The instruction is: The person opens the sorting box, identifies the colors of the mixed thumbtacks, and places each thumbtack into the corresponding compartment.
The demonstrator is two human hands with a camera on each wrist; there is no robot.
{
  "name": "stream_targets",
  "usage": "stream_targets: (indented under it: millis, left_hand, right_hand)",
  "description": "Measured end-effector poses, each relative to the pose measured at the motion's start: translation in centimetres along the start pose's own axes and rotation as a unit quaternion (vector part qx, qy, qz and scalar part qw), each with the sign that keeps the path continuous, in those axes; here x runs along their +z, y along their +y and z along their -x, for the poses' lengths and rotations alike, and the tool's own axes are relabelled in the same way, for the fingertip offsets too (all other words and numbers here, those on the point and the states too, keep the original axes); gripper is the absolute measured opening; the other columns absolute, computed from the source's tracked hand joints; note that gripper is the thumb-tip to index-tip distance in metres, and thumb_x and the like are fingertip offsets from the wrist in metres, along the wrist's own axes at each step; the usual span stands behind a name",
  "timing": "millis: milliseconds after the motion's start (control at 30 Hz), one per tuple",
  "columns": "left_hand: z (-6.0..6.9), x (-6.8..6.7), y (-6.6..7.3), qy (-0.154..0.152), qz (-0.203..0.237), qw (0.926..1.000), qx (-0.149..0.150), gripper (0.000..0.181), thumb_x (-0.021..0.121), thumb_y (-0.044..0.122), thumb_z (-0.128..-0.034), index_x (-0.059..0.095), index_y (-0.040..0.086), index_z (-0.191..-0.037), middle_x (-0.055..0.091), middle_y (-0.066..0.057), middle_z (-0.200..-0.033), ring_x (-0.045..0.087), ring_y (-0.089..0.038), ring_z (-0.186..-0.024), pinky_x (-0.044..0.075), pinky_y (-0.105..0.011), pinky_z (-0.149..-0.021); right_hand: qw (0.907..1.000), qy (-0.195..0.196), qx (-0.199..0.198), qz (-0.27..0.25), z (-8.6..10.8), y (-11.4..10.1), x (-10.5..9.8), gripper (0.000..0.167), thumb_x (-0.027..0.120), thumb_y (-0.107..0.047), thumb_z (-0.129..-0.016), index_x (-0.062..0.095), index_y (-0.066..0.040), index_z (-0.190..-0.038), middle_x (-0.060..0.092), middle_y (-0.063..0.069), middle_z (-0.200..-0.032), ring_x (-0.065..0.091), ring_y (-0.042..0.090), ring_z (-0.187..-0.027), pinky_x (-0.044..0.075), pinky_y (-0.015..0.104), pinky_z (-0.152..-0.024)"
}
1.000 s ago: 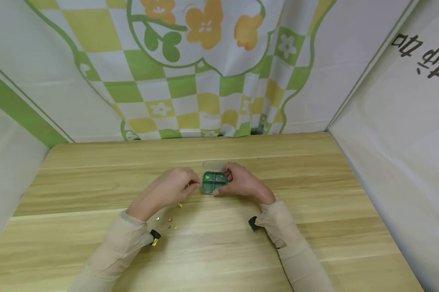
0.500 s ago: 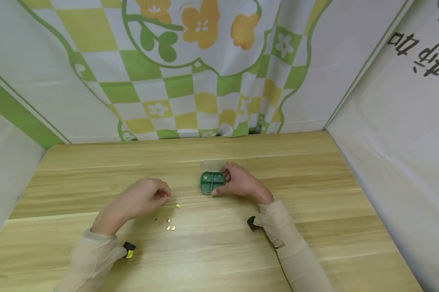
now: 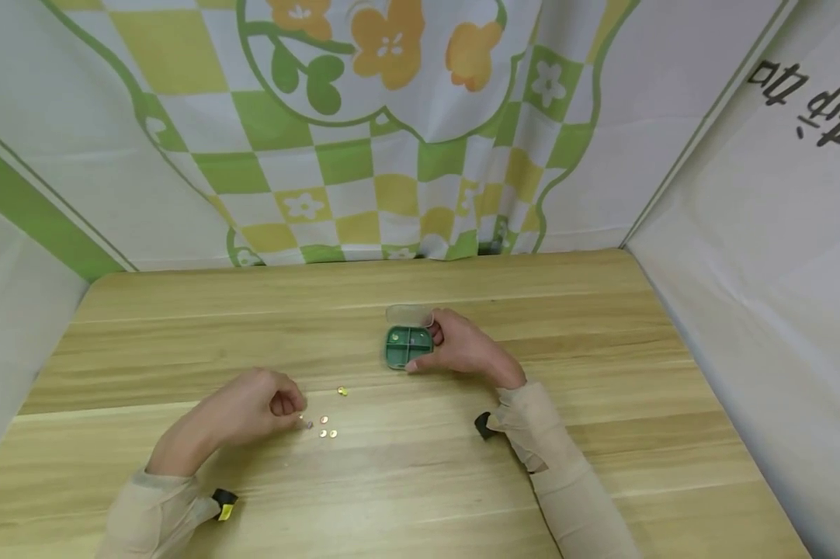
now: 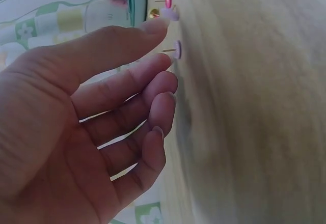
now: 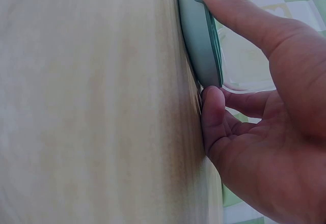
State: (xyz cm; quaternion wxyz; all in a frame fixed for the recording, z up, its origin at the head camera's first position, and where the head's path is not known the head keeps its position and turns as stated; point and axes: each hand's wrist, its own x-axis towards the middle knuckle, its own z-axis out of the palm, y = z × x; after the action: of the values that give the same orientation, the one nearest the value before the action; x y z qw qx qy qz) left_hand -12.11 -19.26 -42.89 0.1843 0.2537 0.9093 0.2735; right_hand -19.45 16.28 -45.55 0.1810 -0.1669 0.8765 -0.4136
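Head view: the left hand (image 3: 248,410), fingers loosely curved and holding nothing, is beside thumbtacks (image 3: 324,434); the right hand (image 3: 467,351) grips the box (image 3: 397,354), nearer the desk's (image 3: 602,326) far edge.

A: What crowds the left hand (image 3: 245,411)?
B: Thumbtacks (image 3: 324,420) right beside its fingertips, at least one with its point up. A yellow piece (image 3: 342,391) lies between it and the green box (image 3: 407,348).
A: Any way through?
B: There's room on the counter (image 3: 346,338) beyond that piece, up to the box's left side. The right hand (image 3: 467,349) blocks the other side; the raised clear lid (image 3: 409,315) stands along the back.
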Motion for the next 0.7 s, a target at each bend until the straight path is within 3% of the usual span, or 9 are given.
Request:
stream_targets:
  millis: [300, 700]
  left_hand:
    - [-0.15, 0.27, -0.44, 0.003, -0.009, 0.9999, 0.014, 0.004, 0.080, 0.010, -0.0903, 0.077, 0.013, -0.090, 0.068, 0.009, -0.079, 0.053, 0.003, -0.071, 0.050, -0.020, -0.064]
    - [-0.52, 0.29, -0.70, 0.017, -0.021, 0.9996, 0.010, 0.007, 0.074, 0.012, -0.0971, 0.078, 0.015, -0.093, 0.074, 0.008, -0.088, 0.055, 0.002, -0.074, 0.051, -0.020, -0.067]
  right_hand:
    - [1.0000, -0.001, 0.000, -0.001, 0.01, -0.14, 0.07, 0.056, 0.095, -0.030, -0.077, 0.059, -0.006, -0.113, 0.058, 0.006, -0.102, 0.053, 0.017, -0.090, 0.048, 0.029, -0.080]
    - [0.9999, 0.000, 0.008, 0.008, 0.05, -0.12, 0.06, 0.057, 0.095, -0.030, -0.078, 0.059, -0.006, -0.115, 0.058, 0.006, -0.102, 0.054, 0.017, -0.090, 0.048, 0.028, -0.080]
